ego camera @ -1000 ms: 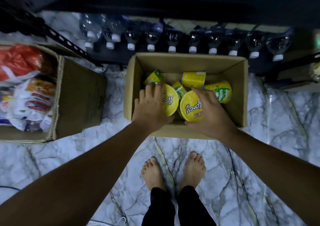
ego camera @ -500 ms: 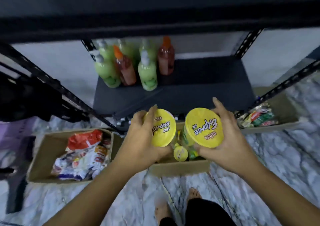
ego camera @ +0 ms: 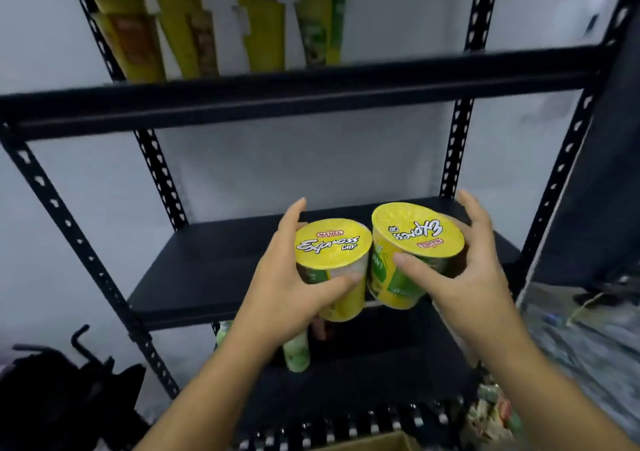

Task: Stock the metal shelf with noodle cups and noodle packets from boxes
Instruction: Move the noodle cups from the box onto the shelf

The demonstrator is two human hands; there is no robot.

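I hold two yellow noodle cups side by side in front of a black metal shelf [ego camera: 214, 267]. My left hand [ego camera: 287, 291] grips the left noodle cup [ego camera: 329, 253], thumb across its front. My right hand [ego camera: 464, 274] grips the right noodle cup [ego camera: 415, 239], fingers behind it and thumb on its side. Both cups hover at the front edge of the middle shelf board, upright, lids facing me. The board behind them is bare.
Yellow and green packs [ego camera: 263, 18] stand on the upper shelf board [ego camera: 277, 94]. Green bottles [ego camera: 296, 350] sit on the board below. A cardboard box edge [ego camera: 377, 443] shows at the bottom. A black bag [ego camera: 65, 391] lies at lower left, packets [ego camera: 491, 412] at lower right.
Both hands took a cup each out of the box on the floor and raised them up to the middle shelf level. The view tilted up from the floor to the shelf.
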